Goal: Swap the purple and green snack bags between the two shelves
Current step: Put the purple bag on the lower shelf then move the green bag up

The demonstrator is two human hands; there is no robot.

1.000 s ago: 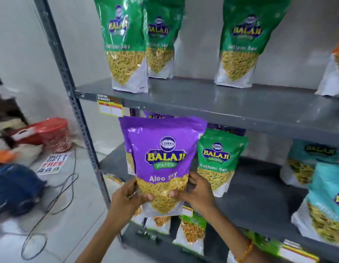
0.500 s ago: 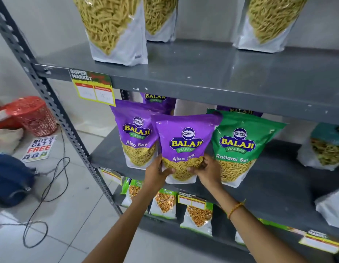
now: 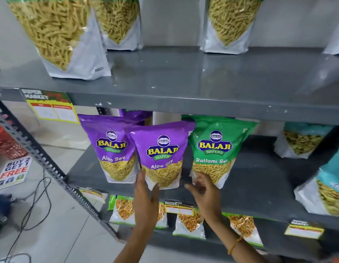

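Observation:
A purple snack bag (image 3: 161, 149) stands on the middle shelf (image 3: 250, 179), between another purple bag (image 3: 111, 147) and a green snack bag (image 3: 216, 147). A third purple bag (image 3: 135, 115) peeks out behind them. My left hand (image 3: 145, 196) has the middle purple bag's lower left corner between fingers and thumb. My right hand (image 3: 204, 192) is off the bag, fingers apart, in front of the green bag's lower left corner. On the upper shelf (image 3: 183, 76) stand three green-topped bags (image 3: 56, 35), with their tops cut off by the frame.
Teal bags (image 3: 301, 141) fill the middle shelf's right side. Small snack bags (image 3: 189, 223) line the shelf below. The slanted shelf post (image 3: 41, 158) runs at left. A red basket (image 3: 5, 145), a sale sign (image 3: 15, 171) and a cable (image 3: 37, 202) lie on the floor.
The purple bag went from held out in front of the rack to standing on the middle shelf. My right hand has let go of it and drawn right.

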